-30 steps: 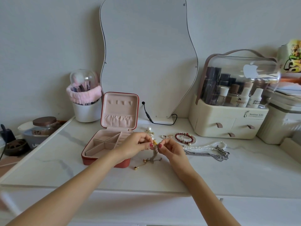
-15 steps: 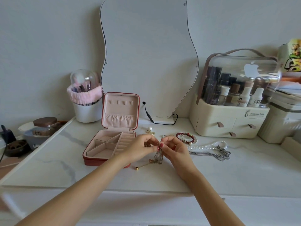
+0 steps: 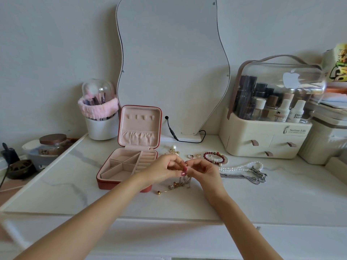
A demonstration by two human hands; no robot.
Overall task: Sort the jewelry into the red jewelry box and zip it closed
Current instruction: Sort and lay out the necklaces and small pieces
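Our left hand [image 3: 165, 170] and right hand [image 3: 203, 170] pinch a gold chain [image 3: 181, 182] between fingertips; it hangs to the table [image 3: 244, 199]. The open red jewelry box [image 3: 127, 166] lies just left, nearer our left hand, compartments empty.

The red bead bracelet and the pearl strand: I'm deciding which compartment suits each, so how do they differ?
The red bead bracelet is a closed ring of dark red beads; the pearl strand is white and lies stretched out in a long line. The bracelet lies farther back, nearer the rings; the strand lies beside the silver chain. Both rest on the table, outside the open red jewelry box.
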